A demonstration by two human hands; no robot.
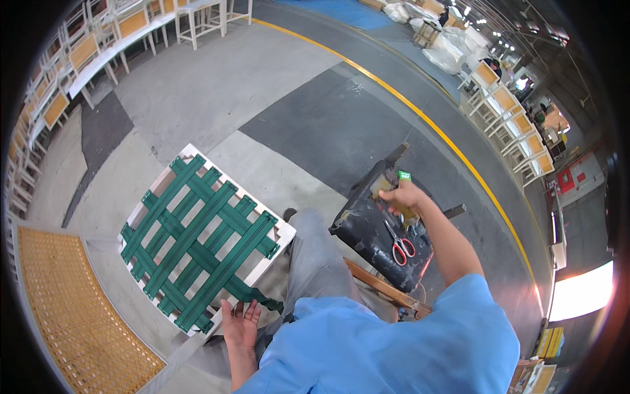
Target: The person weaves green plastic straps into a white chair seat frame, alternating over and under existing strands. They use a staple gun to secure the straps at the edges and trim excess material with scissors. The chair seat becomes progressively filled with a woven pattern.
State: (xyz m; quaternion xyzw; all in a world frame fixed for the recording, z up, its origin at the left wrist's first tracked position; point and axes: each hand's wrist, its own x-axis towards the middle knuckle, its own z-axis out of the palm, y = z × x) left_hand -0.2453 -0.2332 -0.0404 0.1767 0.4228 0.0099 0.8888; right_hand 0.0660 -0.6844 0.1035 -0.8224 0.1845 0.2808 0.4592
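A white chair seat frame at my left is crossed by woven dark green webbing straps. One loose strap end hangs off its near right side. My left hand is beside that strap end, palm up and fingers apart, holding nothing. Over a worn black padded stool on the right, my right hand has its fingers around a yellowish tool, mostly hidden by the hand. Scissors with red handles lie on the stool's near part, and a small green box sits just beyond my right hand.
The chair's woven cane back spreads across the lower left. A wooden bar crosses between me and the stool. White chairs stand in rows at the far left and far right. A yellow line curves along the floor.
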